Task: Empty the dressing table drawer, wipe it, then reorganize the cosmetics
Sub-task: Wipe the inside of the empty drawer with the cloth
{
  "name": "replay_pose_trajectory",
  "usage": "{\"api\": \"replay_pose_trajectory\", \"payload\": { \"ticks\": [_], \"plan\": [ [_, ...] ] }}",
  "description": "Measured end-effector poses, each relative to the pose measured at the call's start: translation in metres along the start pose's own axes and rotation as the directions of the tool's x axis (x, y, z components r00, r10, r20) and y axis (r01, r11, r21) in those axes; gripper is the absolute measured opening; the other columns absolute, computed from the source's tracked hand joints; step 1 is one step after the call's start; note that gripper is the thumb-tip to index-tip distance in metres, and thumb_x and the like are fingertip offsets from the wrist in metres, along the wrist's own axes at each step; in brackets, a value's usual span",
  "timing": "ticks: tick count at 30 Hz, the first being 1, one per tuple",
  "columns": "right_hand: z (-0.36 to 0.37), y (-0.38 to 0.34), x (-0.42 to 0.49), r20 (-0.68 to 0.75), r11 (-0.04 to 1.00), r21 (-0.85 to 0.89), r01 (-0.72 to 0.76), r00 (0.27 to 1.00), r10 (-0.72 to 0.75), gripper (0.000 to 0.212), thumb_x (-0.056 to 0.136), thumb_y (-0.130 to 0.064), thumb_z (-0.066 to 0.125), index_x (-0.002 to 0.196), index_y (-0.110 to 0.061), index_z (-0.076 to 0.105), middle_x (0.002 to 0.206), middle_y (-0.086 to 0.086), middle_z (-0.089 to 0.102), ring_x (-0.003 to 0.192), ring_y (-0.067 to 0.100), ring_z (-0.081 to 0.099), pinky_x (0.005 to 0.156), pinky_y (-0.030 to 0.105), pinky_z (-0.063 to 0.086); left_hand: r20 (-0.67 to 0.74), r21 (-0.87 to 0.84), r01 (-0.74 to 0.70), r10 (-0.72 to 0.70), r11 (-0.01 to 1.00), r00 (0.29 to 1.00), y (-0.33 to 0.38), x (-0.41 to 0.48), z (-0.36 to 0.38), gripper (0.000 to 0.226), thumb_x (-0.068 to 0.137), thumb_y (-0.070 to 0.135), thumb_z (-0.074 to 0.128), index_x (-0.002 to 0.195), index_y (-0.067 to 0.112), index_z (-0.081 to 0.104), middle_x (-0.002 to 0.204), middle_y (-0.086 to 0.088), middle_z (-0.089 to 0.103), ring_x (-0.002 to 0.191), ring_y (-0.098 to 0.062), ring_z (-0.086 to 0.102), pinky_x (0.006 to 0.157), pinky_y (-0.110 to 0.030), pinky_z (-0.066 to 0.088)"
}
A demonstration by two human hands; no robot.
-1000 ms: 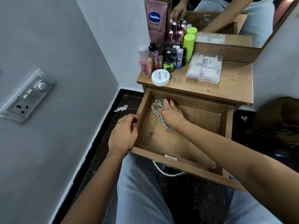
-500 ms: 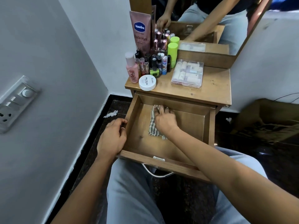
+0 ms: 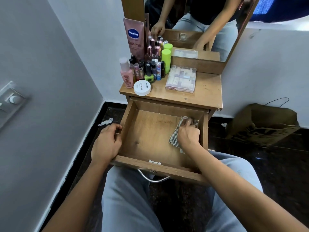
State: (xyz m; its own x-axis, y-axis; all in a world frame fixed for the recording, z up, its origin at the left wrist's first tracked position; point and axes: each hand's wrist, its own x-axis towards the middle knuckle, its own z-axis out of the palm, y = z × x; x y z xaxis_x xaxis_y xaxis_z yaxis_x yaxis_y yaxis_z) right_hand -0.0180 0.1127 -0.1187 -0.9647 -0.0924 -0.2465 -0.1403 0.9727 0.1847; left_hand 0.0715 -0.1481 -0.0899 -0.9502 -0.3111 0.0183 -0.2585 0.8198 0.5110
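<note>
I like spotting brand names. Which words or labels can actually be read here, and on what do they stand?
"Vaseline" in a blue badge on the tall pink tube.
"Gluta-Hya" below it on the same tube.
"zudio" and "NAIL POLISH" on the round white tub.
A large "3" on the pink bottle; its small print is unreadable.
Labels on the small bottles and in the clear case are too small to read.

Bare forearms, no sleeves; light blue jeans (image 3: pixel 130 203); ring on left hand (image 3: pixel 107 144).

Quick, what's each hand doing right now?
Left hand: closed on the left wall of the open wooden drawer.
Right hand: pressing a striped grey cloth into the drawer's back right corner.
</note>
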Motion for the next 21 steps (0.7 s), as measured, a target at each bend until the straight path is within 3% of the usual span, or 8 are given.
{"api": "replay_pose_trajectory", "payload": {
  "ticks": [7,16,19,21],
  "plan": [
    [-0.008,0.002,0.007,0.108,0.992,-0.09,-0.093,0.989,0.103,0.04,0.099,-0.011,0.04,0.136,0.003,0.043,0.135,0.025,0.044,0.11,0.023,0.056,0.064,0.026,0.04,-0.001,0.012,0.001,-0.001,1.0,1.0,0.0,-0.002,0.0,0.03,0.092,0.014,0.05,0.118,0.024,0.06,0.118,0.001,0.064,0.098,-0.021,0.061,0.08,-0.042,0.053],
    [-0.024,0.004,0.014,0.18,0.995,-0.029,-0.091,0.979,0.095,0.03,0.098,-0.011,0.044,0.124,-0.005,0.057,0.128,0.011,0.058,0.116,0.025,0.056,0.085,0.029,0.049,0.011,0.028,0.024,-0.024,0.999,1.0,0.006,-0.002,-0.003,0.032,0.092,0.016,0.049,0.121,0.025,0.059,0.119,0.001,0.064,0.1,-0.023,0.061,0.079,-0.042,0.053],
    [-0.017,0.001,0.005,0.198,0.995,0.029,-0.096,0.976,0.089,0.031,0.099,-0.012,0.043,0.125,-0.004,0.057,0.128,0.013,0.057,0.115,0.025,0.056,0.086,0.03,0.048,0.008,0.033,0.018,-0.018,0.999,1.0,0.006,-0.002,-0.004,0.032,0.092,0.016,0.05,0.121,0.025,0.059,0.118,0.0,0.064,0.099,-0.023,0.062,0.079,-0.043,0.054],
    [-0.013,-0.003,-0.004,0.241,0.991,0.081,-0.104,0.967,0.082,0.04,0.1,-0.017,0.04,0.135,0.0,0.047,0.138,0.02,0.048,0.124,0.029,0.049,0.09,0.033,0.047,0.007,0.03,0.015,-0.015,0.999,1.0,0.005,-0.002,-0.003,0.032,0.091,0.016,0.05,0.121,0.025,0.059,0.116,0.0,0.065,0.098,-0.023,0.062,0.078,-0.044,0.055]
  ]
}}
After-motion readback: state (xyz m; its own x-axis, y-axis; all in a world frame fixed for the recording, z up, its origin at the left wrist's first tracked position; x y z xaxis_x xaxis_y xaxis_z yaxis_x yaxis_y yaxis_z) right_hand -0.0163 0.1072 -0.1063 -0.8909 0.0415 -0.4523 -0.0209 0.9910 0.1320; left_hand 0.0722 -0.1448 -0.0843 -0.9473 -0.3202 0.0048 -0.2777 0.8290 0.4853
